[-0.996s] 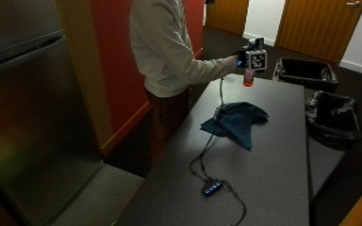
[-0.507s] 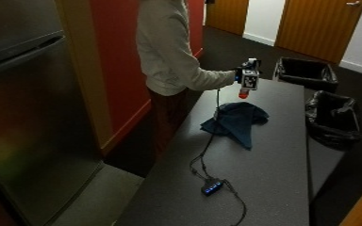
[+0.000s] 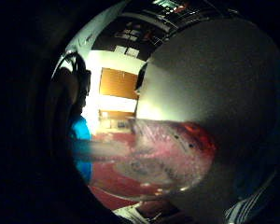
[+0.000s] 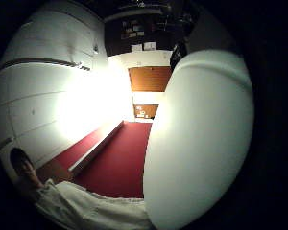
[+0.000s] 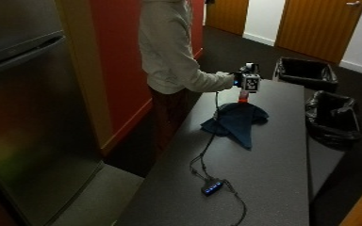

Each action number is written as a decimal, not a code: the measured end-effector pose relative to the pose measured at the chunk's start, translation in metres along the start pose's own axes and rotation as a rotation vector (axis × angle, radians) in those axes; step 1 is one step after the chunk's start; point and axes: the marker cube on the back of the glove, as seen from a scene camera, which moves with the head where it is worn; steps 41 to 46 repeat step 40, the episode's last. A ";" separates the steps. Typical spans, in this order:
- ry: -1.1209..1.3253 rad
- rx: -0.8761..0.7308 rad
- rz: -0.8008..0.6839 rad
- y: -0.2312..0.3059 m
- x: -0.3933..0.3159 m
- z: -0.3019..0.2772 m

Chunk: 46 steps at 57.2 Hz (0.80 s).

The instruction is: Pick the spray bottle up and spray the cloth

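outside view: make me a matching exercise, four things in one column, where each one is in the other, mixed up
Things:
1 spray bottle
2 cloth
3 bins
4 fridge

Places:
a bunched on the table
b on the floor past the table's far edge
c held in the right hand, above the cloth
d near the camera, beside the red wall

Pairs: 1-c, 2-a, 3-b, 4-d

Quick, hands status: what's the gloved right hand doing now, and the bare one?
Right hand: holding the spray bottle above the dark blue cloth.
Bare hand: not in view, cannot be told.
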 end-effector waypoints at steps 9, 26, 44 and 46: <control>0.095 -0.021 -0.039 0.013 0.003 -0.027; 0.033 -0.188 -0.050 0.074 -0.026 -0.075; 0.133 -0.080 -0.027 0.076 -0.017 -0.103; 0.133 -0.080 -0.027 0.076 -0.017 -0.103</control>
